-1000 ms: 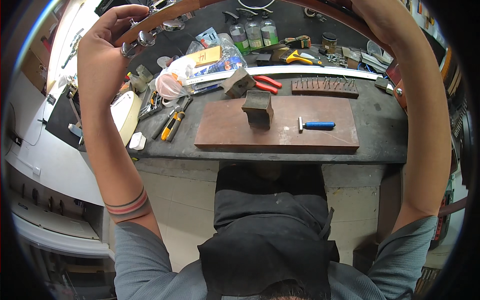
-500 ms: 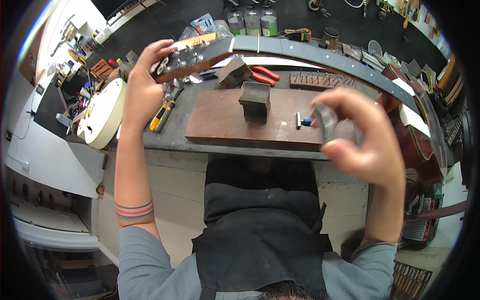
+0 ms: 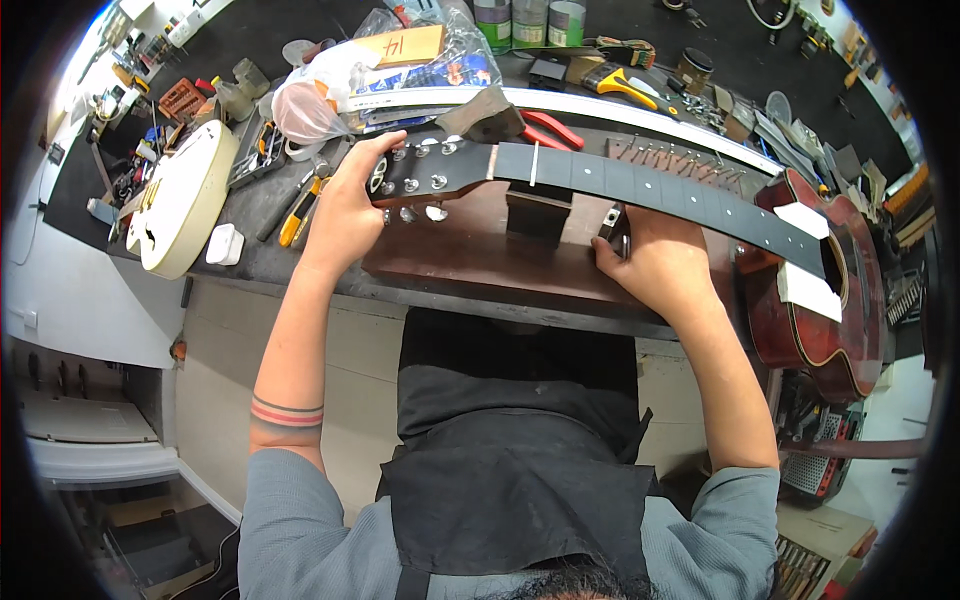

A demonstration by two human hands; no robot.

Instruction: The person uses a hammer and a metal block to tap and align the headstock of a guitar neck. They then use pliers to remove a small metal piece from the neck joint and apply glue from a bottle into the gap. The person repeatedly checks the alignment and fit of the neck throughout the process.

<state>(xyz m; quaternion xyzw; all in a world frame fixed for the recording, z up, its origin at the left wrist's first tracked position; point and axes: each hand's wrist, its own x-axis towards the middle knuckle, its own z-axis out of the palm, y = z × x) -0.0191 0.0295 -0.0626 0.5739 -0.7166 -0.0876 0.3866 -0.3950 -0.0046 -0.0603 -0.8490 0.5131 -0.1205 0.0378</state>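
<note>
A dark red acoustic guitar [image 3: 765, 325] lies at the right, its neck [image 3: 660, 188] reaching left across the bench with white tape by the soundhole. Fingers of my left hand [image 3: 350, 205] are wrapped round the end of the black headstock [image 3: 455, 168], beside the tuning pegs. Below the neck near the nut stands a dark block [image 3: 538, 216] on a brown board [image 3: 470, 262]. My right hand [image 3: 665, 255] is under the neck, right of the block, closed round a small dark and metallic thing I cannot make out; the neck partly hides its fingers.
Red-handled pliers [image 3: 552, 130], a rack of thin pins [image 3: 675, 160] and a long white straight strip [image 3: 640, 118] lie behind the neck. A cream guitar body [image 3: 185, 205], yellow-handled tools [image 3: 298, 215] and a white case [image 3: 225, 244] sit at left. Bottles [image 3: 530, 25] stand at the back.
The headstock and neck have come down and nearer, over the block, with my left hand still on them. My right hand has moved from in front of the neck to beneath it.
</note>
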